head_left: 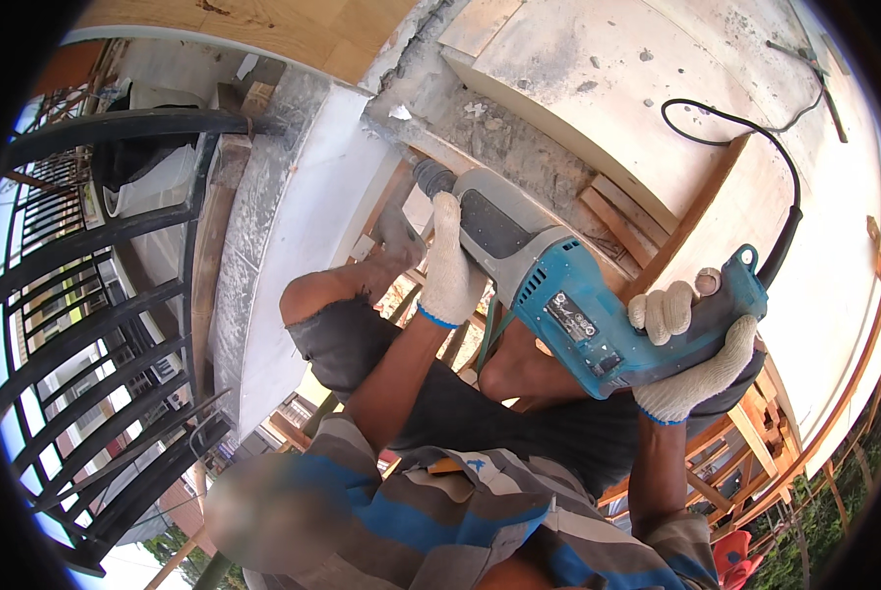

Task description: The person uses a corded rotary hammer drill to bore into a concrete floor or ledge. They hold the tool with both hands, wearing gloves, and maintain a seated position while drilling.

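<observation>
A teal and grey rotary hammer [568,295] lies slantwise across my lap, its nose toward the upper left. My left hand [452,264], in a white knit glove, is closed around its front part just behind the black chuck [432,177]. In a matching glove, my right hand [701,344] grips the rear handle, fingers wrapped over it. The bit [391,140] reaches the rough concrete edge [406,59] beside a white wall face [307,226]; whether its tip touches is too small to tell. A black cord [789,177] leaves the handle.
Dusty plywood boards [647,88] with concrete crumbs spread at the upper right. Wood strips [622,216] lie beside the tool. A black metal railing [106,246] stands at the left. My bent legs [362,344] are below the hammer, with timber framing [745,442] underneath at the lower right.
</observation>
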Action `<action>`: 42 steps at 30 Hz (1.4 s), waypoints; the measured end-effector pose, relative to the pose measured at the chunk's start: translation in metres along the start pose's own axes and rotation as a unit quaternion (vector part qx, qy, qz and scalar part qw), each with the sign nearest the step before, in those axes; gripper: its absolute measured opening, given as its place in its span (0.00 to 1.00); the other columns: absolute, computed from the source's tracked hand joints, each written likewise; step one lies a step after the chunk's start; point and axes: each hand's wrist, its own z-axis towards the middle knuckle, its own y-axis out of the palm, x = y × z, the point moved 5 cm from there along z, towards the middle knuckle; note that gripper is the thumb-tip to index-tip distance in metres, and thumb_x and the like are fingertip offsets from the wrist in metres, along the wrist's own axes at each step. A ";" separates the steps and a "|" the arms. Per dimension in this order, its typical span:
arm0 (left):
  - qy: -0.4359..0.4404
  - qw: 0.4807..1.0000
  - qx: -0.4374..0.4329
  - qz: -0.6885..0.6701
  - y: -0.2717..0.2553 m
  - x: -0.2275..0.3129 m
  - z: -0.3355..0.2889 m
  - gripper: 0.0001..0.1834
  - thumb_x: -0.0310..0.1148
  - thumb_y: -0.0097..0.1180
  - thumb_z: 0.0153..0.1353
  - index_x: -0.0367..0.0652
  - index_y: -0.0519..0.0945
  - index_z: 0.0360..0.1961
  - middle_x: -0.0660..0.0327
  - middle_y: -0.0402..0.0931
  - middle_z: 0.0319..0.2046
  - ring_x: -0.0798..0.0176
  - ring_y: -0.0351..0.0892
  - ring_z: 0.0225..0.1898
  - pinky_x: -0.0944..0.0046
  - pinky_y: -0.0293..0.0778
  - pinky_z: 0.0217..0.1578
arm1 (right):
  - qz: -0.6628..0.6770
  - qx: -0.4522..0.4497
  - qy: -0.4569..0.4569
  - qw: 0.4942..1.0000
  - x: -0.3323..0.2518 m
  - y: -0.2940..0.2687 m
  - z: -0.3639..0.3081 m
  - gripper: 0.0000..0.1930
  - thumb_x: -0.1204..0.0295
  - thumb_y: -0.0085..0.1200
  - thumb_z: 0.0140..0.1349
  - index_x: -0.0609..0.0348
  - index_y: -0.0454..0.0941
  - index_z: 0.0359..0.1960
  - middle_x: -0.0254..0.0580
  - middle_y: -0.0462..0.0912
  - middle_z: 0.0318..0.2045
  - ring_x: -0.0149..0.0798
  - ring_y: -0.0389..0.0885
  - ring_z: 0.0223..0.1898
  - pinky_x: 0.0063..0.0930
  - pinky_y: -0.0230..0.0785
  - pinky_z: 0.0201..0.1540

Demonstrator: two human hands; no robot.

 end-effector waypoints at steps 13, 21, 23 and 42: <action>0.003 1.000 0.001 -0.006 0.005 0.018 0.005 0.50 0.78 0.49 0.71 0.46 0.72 0.75 0.59 0.78 0.66 0.55 0.77 0.66 0.51 0.74 0.68 | -0.041 0.033 -0.005 0.999 -0.008 0.041 0.007 0.36 0.34 0.53 0.73 0.59 0.73 0.58 0.40 0.77 0.27 0.40 0.78 0.28 0.43 0.74 0.42; 0.016 0.999 -0.019 -0.035 0.002 0.030 0.005 0.48 0.79 0.44 0.72 0.49 0.74 0.73 0.59 0.80 0.63 0.55 0.80 0.63 0.51 0.77 0.66 | -0.025 -0.019 -0.026 0.999 -0.007 0.086 0.003 0.42 0.31 0.56 0.70 0.62 0.72 0.60 0.43 0.79 0.30 0.42 0.82 0.30 0.45 0.78 0.47; 0.026 0.999 0.006 -0.040 -0.005 0.031 0.007 0.48 0.79 0.44 0.72 0.49 0.75 0.72 0.58 0.81 0.62 0.55 0.80 0.62 0.51 0.78 0.65 | -0.024 -0.054 0.023 0.998 -0.010 0.088 0.008 0.42 0.32 0.59 0.69 0.61 0.71 0.62 0.45 0.79 0.33 0.43 0.82 0.34 0.46 0.78 0.51; -0.033 0.988 -0.120 -0.094 -0.004 0.041 0.024 0.49 0.81 0.46 0.70 0.47 0.77 0.69 0.57 0.82 0.58 0.55 0.83 0.58 0.52 0.82 0.60 | -0.185 -0.127 0.000 0.975 0.030 0.097 -0.005 0.35 0.62 0.67 0.72 0.65 0.67 0.74 0.54 0.82 0.56 0.48 0.85 0.54 0.45 0.79 0.61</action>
